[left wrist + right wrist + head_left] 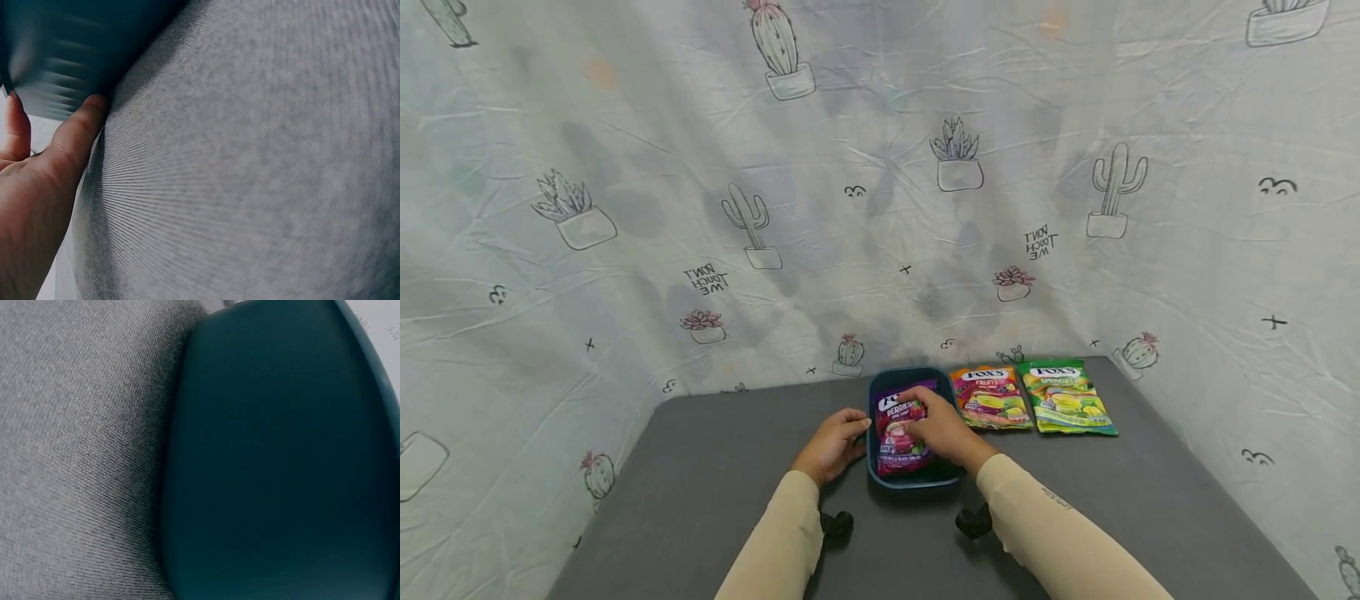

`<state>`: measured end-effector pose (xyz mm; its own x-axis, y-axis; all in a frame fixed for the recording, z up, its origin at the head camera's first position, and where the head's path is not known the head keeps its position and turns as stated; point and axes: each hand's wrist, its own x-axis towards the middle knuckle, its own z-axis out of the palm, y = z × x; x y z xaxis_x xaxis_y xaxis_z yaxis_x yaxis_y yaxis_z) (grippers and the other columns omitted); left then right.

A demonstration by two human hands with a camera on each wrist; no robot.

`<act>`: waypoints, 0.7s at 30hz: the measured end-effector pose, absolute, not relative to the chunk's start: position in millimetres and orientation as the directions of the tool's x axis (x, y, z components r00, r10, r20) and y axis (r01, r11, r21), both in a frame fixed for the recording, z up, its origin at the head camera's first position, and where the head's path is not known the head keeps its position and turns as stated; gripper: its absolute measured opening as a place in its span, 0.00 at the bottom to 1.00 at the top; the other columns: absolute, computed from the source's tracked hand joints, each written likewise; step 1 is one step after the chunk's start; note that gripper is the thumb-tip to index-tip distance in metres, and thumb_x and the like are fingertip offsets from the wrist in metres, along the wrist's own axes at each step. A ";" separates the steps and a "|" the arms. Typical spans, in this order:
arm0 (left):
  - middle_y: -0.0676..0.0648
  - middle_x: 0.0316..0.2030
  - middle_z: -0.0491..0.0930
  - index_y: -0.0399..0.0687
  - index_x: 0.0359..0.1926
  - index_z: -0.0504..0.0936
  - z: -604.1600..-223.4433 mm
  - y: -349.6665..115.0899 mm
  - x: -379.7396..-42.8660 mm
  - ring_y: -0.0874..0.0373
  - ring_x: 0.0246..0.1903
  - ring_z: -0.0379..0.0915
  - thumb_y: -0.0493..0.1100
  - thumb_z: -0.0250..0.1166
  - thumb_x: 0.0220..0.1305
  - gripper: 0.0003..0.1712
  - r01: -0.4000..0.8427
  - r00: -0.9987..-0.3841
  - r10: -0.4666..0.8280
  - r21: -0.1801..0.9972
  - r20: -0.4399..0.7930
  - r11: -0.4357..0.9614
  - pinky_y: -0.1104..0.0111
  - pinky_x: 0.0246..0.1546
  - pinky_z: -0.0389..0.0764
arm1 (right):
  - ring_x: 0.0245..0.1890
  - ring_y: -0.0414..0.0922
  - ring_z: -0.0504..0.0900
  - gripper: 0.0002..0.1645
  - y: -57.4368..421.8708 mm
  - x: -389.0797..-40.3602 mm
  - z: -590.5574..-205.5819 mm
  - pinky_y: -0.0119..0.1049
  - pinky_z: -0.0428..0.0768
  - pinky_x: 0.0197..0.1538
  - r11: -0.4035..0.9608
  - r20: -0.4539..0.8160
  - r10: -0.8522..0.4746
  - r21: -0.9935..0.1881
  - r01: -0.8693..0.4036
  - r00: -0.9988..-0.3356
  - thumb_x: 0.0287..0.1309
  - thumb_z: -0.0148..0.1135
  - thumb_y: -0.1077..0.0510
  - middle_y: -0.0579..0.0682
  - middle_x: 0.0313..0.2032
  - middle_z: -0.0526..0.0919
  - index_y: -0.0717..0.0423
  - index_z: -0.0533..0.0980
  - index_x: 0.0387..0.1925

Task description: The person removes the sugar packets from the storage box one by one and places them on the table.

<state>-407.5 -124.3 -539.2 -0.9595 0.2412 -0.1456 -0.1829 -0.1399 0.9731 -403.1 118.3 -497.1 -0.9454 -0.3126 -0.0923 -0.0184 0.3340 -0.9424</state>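
A dark teal plastic basket (917, 486) stands on the grey table. In it lies a purple bag of Fox's berries candy (898, 442), face up, its right side partly covered by my right hand (942, 427). That hand reaches in over the right rim, thumb and index finger spread apart on the bag's front. My left hand (838, 443) is at the basket's left side. In the left wrist view its fingertips touch the slotted outer wall (59, 62), one low by the tabletop and one up near the rim. The right wrist view shows the basket's smooth outer side (275, 456), without the hand.
Right of the basket lie an orange bag of Fox's fruits candy (992, 400) and a green Fox's candy bag (1066, 398), side by side. A pale curtain (880, 250) with cactus drawings hangs behind the table (722, 467). Black wrist devices (973, 523) sit under both forearms.
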 end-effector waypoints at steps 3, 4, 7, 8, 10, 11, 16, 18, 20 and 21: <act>0.42 0.50 0.79 0.35 0.50 0.76 -538.2 -124.7 -406.1 0.53 0.50 0.78 0.38 0.61 0.81 0.08 -0.183 -0.958 0.246 0.974 -0.147 -0.130 0.53 0.56 0.82 | 0.49 0.55 0.84 0.24 119.0 -401.9 -495.0 0.53 0.88 0.49 0.321 -0.088 -0.300 -0.947 -0.013 -0.950 0.75 0.68 0.62 0.59 0.65 0.76 0.44 0.79 0.68; 0.42 0.51 0.80 0.35 0.51 0.77 -538.0 -124.9 -405.8 0.53 0.50 0.78 0.38 0.61 0.82 0.09 -0.183 -0.958 0.247 0.975 -0.148 -0.126 0.53 0.57 0.82 | 0.50 0.56 0.84 0.24 119.0 -401.5 -493.9 0.54 0.88 0.49 0.311 -0.085 -0.297 -0.950 -0.013 -0.951 0.75 0.68 0.62 0.59 0.66 0.76 0.44 0.79 0.68; 0.41 0.52 0.80 0.34 0.51 0.77 -537.2 -124.8 -404.9 0.53 0.50 0.79 0.39 0.61 0.82 0.10 -0.188 -0.958 0.240 0.975 -0.155 -0.120 0.52 0.58 0.82 | 0.53 0.57 0.82 0.24 119.3 -400.5 -488.2 0.56 0.87 0.50 0.290 -0.067 -0.291 -0.957 -0.022 -0.954 0.75 0.68 0.62 0.59 0.67 0.74 0.44 0.79 0.68; 0.41 0.53 0.81 0.34 0.51 0.77 -537.0 -124.6 -404.7 0.53 0.50 0.79 0.39 0.61 0.82 0.10 -0.190 -0.959 0.237 0.974 -0.158 -0.119 0.51 0.59 0.82 | 0.53 0.58 0.82 0.24 119.3 -400.3 -486.1 0.57 0.87 0.52 0.287 -0.061 -0.290 -0.958 -0.026 -0.955 0.75 0.69 0.62 0.59 0.67 0.74 0.44 0.79 0.68; 0.40 0.53 0.81 0.34 0.51 0.77 -536.9 -124.4 -404.7 0.53 0.50 0.79 0.39 0.62 0.81 0.10 -0.195 -0.959 0.231 0.974 -0.164 -0.117 0.51 0.59 0.82 | 0.55 0.58 0.81 0.24 120.0 -399.4 -481.4 0.58 0.86 0.53 0.292 -0.050 -0.284 -0.956 -0.036 -0.957 0.74 0.69 0.60 0.59 0.68 0.74 0.42 0.79 0.67; 0.40 0.53 0.81 0.35 0.51 0.77 -537.1 -124.3 -404.8 0.52 0.50 0.79 0.39 0.62 0.81 0.10 -0.198 -0.959 0.229 0.973 -0.167 -0.119 0.51 0.59 0.82 | 0.56 0.58 0.80 0.24 120.6 -399.0 -479.3 0.59 0.85 0.55 0.302 -0.049 -0.277 -0.952 -0.038 -0.960 0.74 0.70 0.60 0.58 0.69 0.74 0.41 0.79 0.67; 0.42 0.49 0.82 0.35 0.49 0.77 -538.0 -124.5 -405.2 0.53 0.48 0.80 0.38 0.61 0.81 0.08 -0.194 -0.959 0.232 0.974 -0.163 -0.117 0.52 0.58 0.83 | 0.59 0.60 0.78 0.25 128.3 -397.5 -471.3 0.61 0.84 0.57 0.320 -0.055 -0.228 -0.947 -0.021 -0.972 0.73 0.72 0.57 0.57 0.71 0.73 0.36 0.80 0.66; 0.43 0.47 0.82 0.35 0.48 0.78 -537.8 -124.5 -405.1 0.53 0.47 0.80 0.38 0.60 0.81 0.07 -0.189 -0.959 0.238 0.975 -0.157 -0.117 0.54 0.57 0.83 | 0.60 0.61 0.77 0.25 134.0 -397.5 -469.0 0.60 0.84 0.57 0.317 -0.051 -0.206 -0.948 -0.018 -0.977 0.73 0.72 0.56 0.57 0.71 0.73 0.36 0.80 0.67; 0.44 0.45 0.81 0.35 0.48 0.78 -537.5 -124.7 -404.9 0.55 0.46 0.79 0.38 0.60 0.81 0.07 -0.181 -0.958 0.246 0.976 -0.148 -0.117 0.55 0.55 0.84 | 0.60 0.61 0.77 0.26 140.9 -397.0 -466.8 0.60 0.83 0.57 0.308 -0.055 -0.183 -0.951 -0.004 -0.981 0.73 0.73 0.55 0.57 0.71 0.73 0.35 0.80 0.67; 0.45 0.44 0.81 0.35 0.48 0.78 -537.1 -124.8 -404.9 0.55 0.45 0.79 0.37 0.60 0.81 0.07 -0.180 -0.958 0.249 0.976 -0.145 -0.122 0.56 0.54 0.84 | 0.60 0.61 0.76 0.26 145.0 -396.8 -465.8 0.59 0.83 0.57 0.309 -0.057 -0.173 -0.951 0.001 -0.983 0.73 0.73 0.55 0.57 0.72 0.72 0.34 0.80 0.68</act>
